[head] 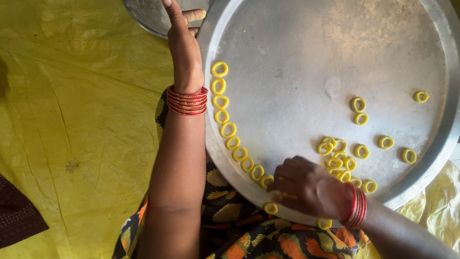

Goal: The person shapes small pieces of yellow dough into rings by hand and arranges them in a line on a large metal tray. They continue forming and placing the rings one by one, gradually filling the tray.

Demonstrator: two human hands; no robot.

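Observation:
A large round metal tray (306,52) lies across my lap. Several small yellow dough rings (233,142) sit in a curved row along its left rim, and more rings (337,154) lie scattered and piled right of centre. My right hand (306,188) rests on the tray's near edge, fingers curled around a yellow ring beside the end of the row. My left hand (183,45) reaches up past the tray's left rim, fingers at a smaller metal dish (146,17). Both wrists wear red bangles.
A yellow sheet (72,120) covers the ground to the left and shows again at the lower right. A dark patterned cloth (17,216) lies at the lower left corner. My floral dress (249,235) is under the tray.

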